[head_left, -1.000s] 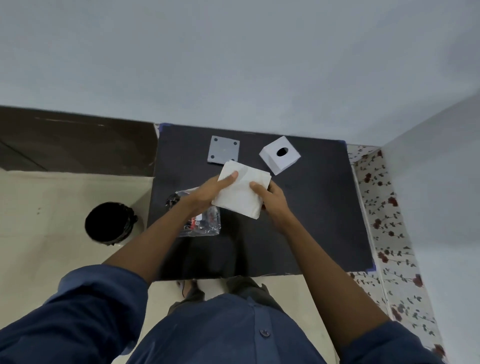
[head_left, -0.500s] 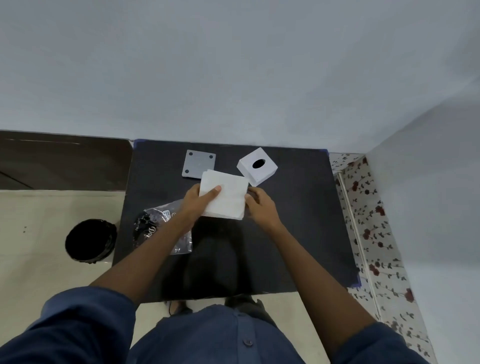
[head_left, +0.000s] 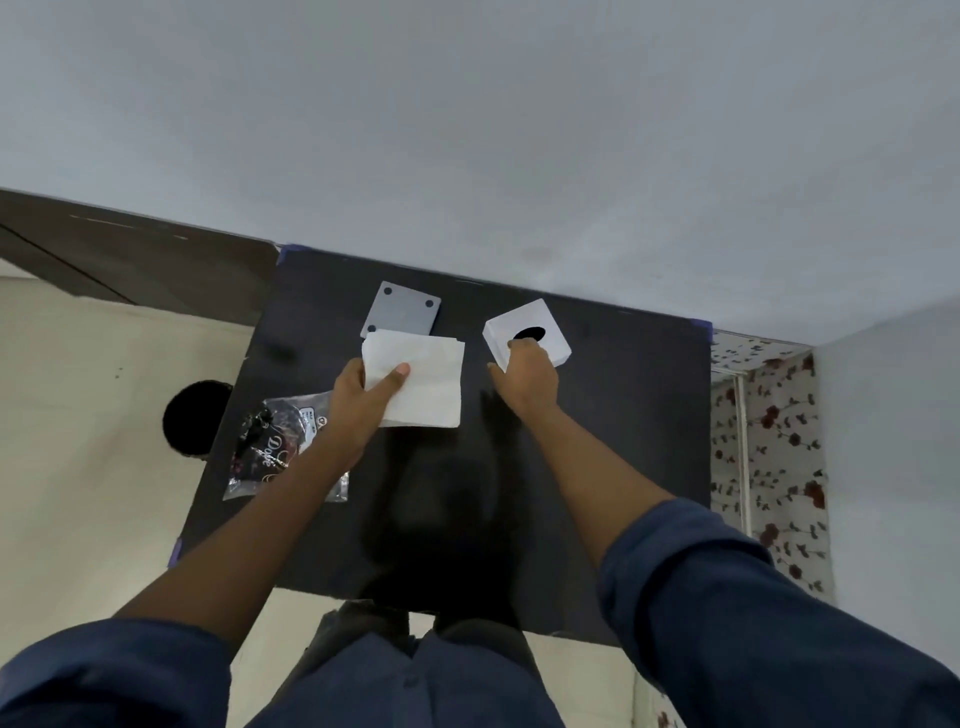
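A: Status, left to right?
B: Napkin stack (head_left: 423, 382) is pinched by the left hand (head_left: 363, 397) alone, thumb on top, at 11 o'clock of the table (head_left: 623, 441) centre. The grey plate (head_left: 402, 312) is seen just beyond, at its 12.
A: Right hand (head_left: 527, 382)?
B: Taken off the stack half a second ago, now curled over the near edge of the white box (head_left: 545, 325) at 1 o'clock. Loading the box is judged next.

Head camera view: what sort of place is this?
Likely a plain room at home: a black table against a bare wall, a floral-patterned surface beside it, a black bin on the pale floor. The left hand holds paper tissues, the right hand a white box.
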